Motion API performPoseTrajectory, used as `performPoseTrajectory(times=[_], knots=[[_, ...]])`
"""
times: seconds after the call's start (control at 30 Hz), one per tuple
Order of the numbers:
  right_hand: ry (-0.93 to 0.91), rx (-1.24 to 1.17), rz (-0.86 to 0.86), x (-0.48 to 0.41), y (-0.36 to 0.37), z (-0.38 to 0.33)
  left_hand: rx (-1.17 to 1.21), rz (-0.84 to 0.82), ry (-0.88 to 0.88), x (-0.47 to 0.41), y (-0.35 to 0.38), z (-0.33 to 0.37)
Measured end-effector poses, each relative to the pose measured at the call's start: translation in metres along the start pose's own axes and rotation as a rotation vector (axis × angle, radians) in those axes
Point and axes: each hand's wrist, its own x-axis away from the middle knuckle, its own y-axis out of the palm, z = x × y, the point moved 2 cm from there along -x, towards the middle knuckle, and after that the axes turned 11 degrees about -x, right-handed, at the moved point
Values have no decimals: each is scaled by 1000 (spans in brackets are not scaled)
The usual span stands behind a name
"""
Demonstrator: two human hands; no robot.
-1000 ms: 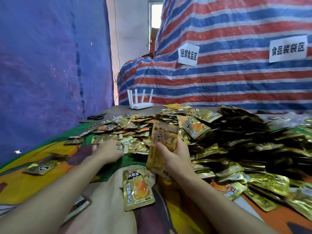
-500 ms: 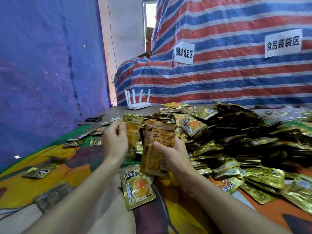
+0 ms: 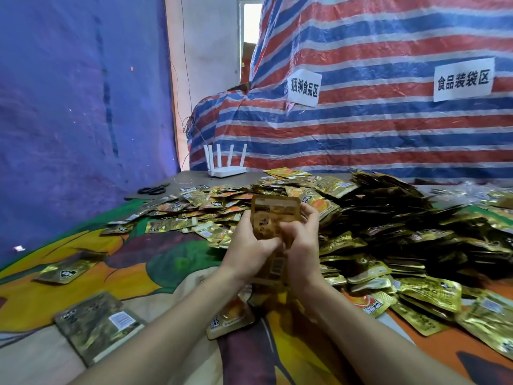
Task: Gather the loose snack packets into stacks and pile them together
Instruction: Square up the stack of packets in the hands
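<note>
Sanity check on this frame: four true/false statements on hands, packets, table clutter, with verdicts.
1. The left hand and right hand both grip one upright stack of packets. True.
2. The white router sits on top of the packet heap. False: it stands on bare tabletop behind the heap.
3. Black scissors lie at the table's far left, away from both hands. True.
4. The heap lies entirely left of the hands. False: most of it lies to their right and beyond them.

Packing workshop: tarp walls (image 3: 361,140), signs (image 3: 462,79), packet heap (image 3: 388,218)
</note>
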Motion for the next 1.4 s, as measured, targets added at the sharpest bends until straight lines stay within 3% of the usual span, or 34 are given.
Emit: performPoseTrajectory(times=[0.17,0.33,0.47,0.73,1.07,1.4], knots=[[53,138,46,-4,1,1,-74,6,15,-1,-8,-21],[104,209,65,0,7,-1,5,22,5,-2,-8,-17],[28,343,63,6,5,-19,-44,31,63,-3,-9,-17],[-125,956,-61,21,-50,-87,-122,-46,127,2,-6,-19],[311,1938,208,1,-209,-228,-117,-130,195,15,-3,-6],[357,1929,251,-2,-260,-219,-57,-98,154,11,-5,-13]])
